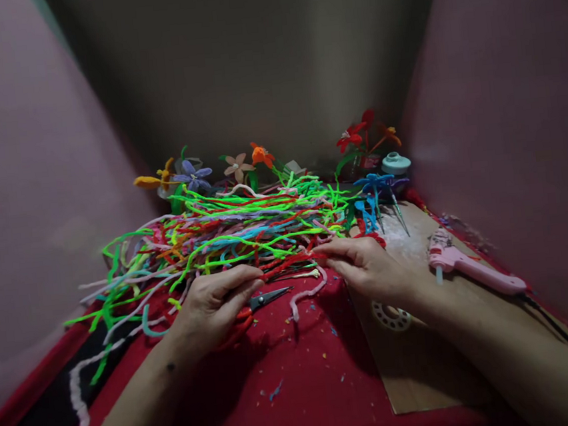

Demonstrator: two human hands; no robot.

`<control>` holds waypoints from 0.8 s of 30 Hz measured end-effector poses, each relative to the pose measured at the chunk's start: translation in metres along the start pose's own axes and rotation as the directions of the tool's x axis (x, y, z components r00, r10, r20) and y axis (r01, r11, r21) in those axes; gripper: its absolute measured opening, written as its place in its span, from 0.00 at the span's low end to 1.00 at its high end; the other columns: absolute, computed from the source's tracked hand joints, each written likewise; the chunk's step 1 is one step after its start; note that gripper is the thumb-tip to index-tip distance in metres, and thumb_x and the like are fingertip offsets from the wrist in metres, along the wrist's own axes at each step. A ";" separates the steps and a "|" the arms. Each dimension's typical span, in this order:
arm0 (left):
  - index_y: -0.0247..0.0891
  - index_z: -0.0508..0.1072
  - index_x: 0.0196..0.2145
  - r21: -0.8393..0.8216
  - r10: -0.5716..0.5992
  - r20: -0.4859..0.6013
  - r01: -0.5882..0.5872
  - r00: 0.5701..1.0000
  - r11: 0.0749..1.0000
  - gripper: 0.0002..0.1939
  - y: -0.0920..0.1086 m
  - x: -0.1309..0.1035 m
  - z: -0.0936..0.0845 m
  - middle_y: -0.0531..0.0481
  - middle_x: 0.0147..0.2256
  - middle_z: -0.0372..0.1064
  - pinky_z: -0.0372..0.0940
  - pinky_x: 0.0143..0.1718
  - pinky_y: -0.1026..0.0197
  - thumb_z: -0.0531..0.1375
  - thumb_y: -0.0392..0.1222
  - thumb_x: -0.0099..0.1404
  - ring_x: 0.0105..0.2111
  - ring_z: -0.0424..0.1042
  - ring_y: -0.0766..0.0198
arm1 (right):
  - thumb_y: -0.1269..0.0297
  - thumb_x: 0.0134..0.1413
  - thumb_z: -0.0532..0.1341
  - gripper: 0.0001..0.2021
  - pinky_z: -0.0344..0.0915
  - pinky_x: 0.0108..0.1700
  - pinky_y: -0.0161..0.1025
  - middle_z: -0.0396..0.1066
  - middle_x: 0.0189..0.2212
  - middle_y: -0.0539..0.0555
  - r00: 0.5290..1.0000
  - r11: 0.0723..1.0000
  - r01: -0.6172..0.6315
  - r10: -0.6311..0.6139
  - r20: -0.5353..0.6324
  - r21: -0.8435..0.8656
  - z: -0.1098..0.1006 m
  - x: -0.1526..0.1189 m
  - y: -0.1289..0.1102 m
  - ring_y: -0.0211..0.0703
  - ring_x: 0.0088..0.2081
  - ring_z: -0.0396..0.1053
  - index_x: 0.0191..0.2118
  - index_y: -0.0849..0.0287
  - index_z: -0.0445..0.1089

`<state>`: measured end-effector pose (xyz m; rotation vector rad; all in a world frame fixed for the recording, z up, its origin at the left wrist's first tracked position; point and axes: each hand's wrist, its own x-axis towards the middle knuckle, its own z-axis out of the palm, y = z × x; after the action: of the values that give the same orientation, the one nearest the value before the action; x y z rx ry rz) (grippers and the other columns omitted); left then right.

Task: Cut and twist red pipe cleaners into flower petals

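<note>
We look down on a surface covered in red cloth (300,385) that fills the lower half of the frame, speckled with small cuttings. Across the middle of the frame lies a broad, tangled heap of fuzzy pipe cleaners (226,235) in neon green, red, pink, blue and white, with loose strands trailing to the lower left. A flat brown cardboard sheet (420,374) lies on the cloth at lower right, with a round white perforated disc (392,316) on it, partly hidden under our right wrist. Our left hand (215,306) sits at centre left with fingers curled, and our right hand (367,265) at centre right; both pinch the ends of one red pipe cleaner (291,264), stretched between them just at the near edge of the heap. Along the back, in the upper middle of the frame, stand finished pipe-cleaner flowers (239,166) in yellow, purple, beige, orange and red, and blue ones lie to their right. A pink hot glue gun (470,267) lies on the cardboard at right, well apart from our right hand. Small red-handled scissors (260,302) lie on the cloth, their handles under our left hand and the blades pointing right.
</note>
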<state>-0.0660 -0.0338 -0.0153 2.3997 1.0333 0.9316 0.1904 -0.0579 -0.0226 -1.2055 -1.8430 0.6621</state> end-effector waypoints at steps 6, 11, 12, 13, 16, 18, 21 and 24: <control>0.36 0.75 0.27 -0.092 -0.241 -0.027 0.237 0.970 0.967 0.11 -0.004 0.004 -0.016 0.52 0.24 0.71 0.62 0.27 0.67 0.60 0.46 0.57 0.25 0.68 0.67 | 0.68 0.51 0.60 0.06 0.61 0.33 0.37 0.73 0.27 0.53 0.998 0.990 0.057 -0.054 0.027 -0.131 -0.001 0.003 0.007 0.38 0.30 0.66 0.31 0.57 0.76; 0.35 0.74 0.27 -0.326 -0.476 -0.119 0.418 0.872 0.848 0.08 -0.014 0.005 -0.034 0.56 0.21 0.66 0.54 0.21 0.71 0.64 0.42 0.53 0.20 0.60 0.75 | 0.66 0.52 0.60 0.06 0.62 0.29 0.36 0.75 0.25 0.52 1.000 0.992 0.014 -0.014 0.005 -0.126 -0.002 0.003 0.009 0.37 0.26 0.68 0.31 0.58 0.76; 0.34 0.73 0.27 -0.371 -0.507 -0.141 0.429 0.850 0.823 0.07 -0.015 0.004 -0.036 0.57 0.20 0.65 0.52 0.20 0.72 0.64 0.42 0.53 0.19 0.58 0.76 | 0.67 0.52 0.60 0.07 0.63 0.30 0.36 0.75 0.26 0.52 0.999 0.988 0.032 -0.034 -0.010 -0.154 -0.002 0.002 0.008 0.37 0.26 0.68 0.31 0.58 0.76; 0.34 0.73 0.26 -0.417 -0.533 -0.158 0.433 0.831 0.799 0.08 -0.016 0.004 -0.037 0.57 0.19 0.64 0.51 0.19 0.72 0.64 0.41 0.53 0.18 0.57 0.76 | 0.68 0.52 0.59 0.07 0.63 0.31 0.36 0.75 0.27 0.53 0.998 0.982 0.061 -0.066 -0.025 -0.180 -0.001 0.002 0.007 0.38 0.27 0.69 0.31 0.59 0.76; 0.33 0.71 0.25 -0.538 -0.571 -0.194 0.401 0.798 0.742 0.08 -0.017 0.005 -0.036 0.56 0.18 0.63 0.52 0.19 0.71 0.64 0.41 0.53 0.18 0.58 0.75 | 0.70 0.53 0.57 0.08 0.65 0.32 0.35 0.76 0.30 0.55 0.986 0.966 0.145 -0.160 -0.056 -0.214 0.002 -0.001 0.005 0.39 0.30 0.72 0.33 0.60 0.75; 0.33 0.70 0.25 -0.561 -0.566 -0.236 0.365 0.790 0.743 0.08 -0.017 0.006 -0.035 0.55 0.18 0.64 0.54 0.19 0.70 0.64 0.41 0.52 0.18 0.60 0.75 | 0.71 0.54 0.57 0.08 0.66 0.33 0.34 0.76 0.31 0.55 0.974 0.957 0.169 -0.198 -0.106 -0.234 0.004 -0.003 0.004 0.39 0.31 0.72 0.36 0.61 0.74; 0.34 0.70 0.21 -0.521 -0.559 -0.293 0.360 0.776 0.774 0.10 -0.017 0.005 -0.036 0.56 0.15 0.62 0.52 0.16 0.70 0.64 0.43 0.53 0.15 0.57 0.74 | 0.71 0.54 0.57 0.07 0.65 0.31 0.32 0.75 0.28 0.54 0.950 0.941 0.193 -0.250 -0.186 -0.280 0.005 -0.006 0.003 0.37 0.27 0.71 0.37 0.62 0.72; 0.36 0.67 0.16 -0.430 -0.551 -0.304 0.404 0.777 0.807 0.14 -0.018 0.004 -0.040 0.56 0.12 0.58 0.49 0.13 0.69 0.62 0.44 0.55 0.13 0.54 0.74 | 0.72 0.55 0.57 0.05 0.64 0.30 0.32 0.74 0.27 0.53 0.920 0.905 0.257 -0.336 -0.200 -0.339 0.005 -0.007 0.004 0.36 0.27 0.70 0.34 0.62 0.71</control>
<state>-0.1010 -0.0164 0.0051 1.5532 1.4163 1.3191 0.1900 -0.0623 -0.0307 -1.1050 -1.8981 0.0424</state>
